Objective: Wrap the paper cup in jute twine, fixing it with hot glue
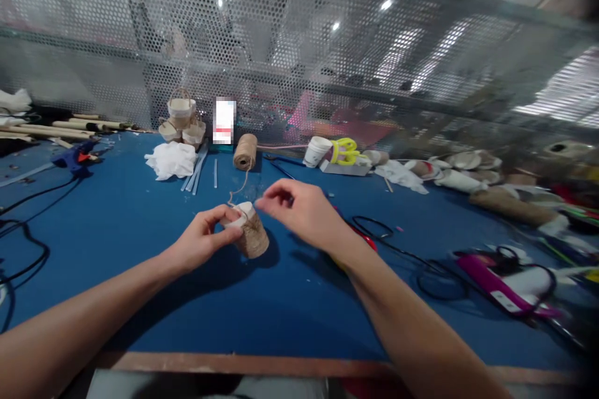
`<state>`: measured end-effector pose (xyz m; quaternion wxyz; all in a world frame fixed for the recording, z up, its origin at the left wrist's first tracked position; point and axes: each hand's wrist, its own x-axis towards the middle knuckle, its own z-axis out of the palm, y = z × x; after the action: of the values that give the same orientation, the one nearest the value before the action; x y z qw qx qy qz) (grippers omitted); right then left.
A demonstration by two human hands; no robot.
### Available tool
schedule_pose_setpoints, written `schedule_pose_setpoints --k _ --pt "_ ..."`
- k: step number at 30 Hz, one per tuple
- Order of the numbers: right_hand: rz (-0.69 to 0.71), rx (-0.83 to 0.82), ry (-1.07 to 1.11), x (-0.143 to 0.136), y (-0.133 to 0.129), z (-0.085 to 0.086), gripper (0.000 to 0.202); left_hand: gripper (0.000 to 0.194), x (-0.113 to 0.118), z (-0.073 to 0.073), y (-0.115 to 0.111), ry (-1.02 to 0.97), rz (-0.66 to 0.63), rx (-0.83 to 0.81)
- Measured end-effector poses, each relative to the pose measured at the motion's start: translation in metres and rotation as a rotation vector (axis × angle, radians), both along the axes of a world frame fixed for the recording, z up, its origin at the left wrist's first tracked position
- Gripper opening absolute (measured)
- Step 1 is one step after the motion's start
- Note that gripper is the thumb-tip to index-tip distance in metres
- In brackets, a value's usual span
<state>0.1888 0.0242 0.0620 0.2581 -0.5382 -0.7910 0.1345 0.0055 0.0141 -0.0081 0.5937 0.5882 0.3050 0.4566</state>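
My left hand [199, 237] grips a small twine-wrapped cup [255, 238] by its white rim, thumb outside and fingers at the opening. The cup is tilted just above the blue table. From its rim a strand of twine [244, 183] runs back to a spool of brown twine [244, 153] lying on its side. Close to the right of the rim is my right hand [304, 209], its thumb and fingertips pinched together. Whatever sits in that pinch is too small to make out. Part of a red and yellow object [369, 240] shows behind my right wrist.
Finished-looking twine baskets [181, 121] are stacked at the back left, behind crumpled white cloth [171, 160] and glue sticks [197, 168]. A blue glue gun [75, 158] lies left. Paper cups [317, 151], yellow-handled scissors [345, 151] and a purple tool [496, 283] with black cord stand right.
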Motion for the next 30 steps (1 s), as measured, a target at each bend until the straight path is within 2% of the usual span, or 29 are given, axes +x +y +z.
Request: schedule_pose_setpoints --k 2,5,9,12,15,20,30 --pt "0.099 0.077 -0.101 -0.025 -0.014 0.005 0.027 0.020 0.000 0.000 -0.001 0.011 -0.005 -0.003" --pt "0.068 0.138 -0.189 -0.040 -0.018 0.005 0.011 0.019 0.001 0.000 -0.001 0.033 0.028 -0.004" --pt "0.036 0.086 0.087 -0.024 -0.010 -0.001 0.010 0.019 0.002 0.002 -0.003 0.005 0.024 -0.048" --pt "0.059 -0.020 0.322 -0.006 -0.009 -0.006 0.009 0.016 0.002 0.005 -0.006 -0.039 -0.022 -0.087" --pt "0.074 -0.105 0.453 0.004 -0.012 -0.011 0.012 0.014 0.003 0.007 -0.010 -0.098 -0.078 -0.126" --pt "0.029 -0.094 0.503 0.007 -0.017 -0.016 0.013 0.012 0.003 0.008 -0.014 -0.166 -0.119 -0.195" --pt "0.070 -0.156 0.545 0.011 -0.024 -0.022 0.012 0.008 0.003 0.012 -0.018 -0.254 -0.189 -0.230"
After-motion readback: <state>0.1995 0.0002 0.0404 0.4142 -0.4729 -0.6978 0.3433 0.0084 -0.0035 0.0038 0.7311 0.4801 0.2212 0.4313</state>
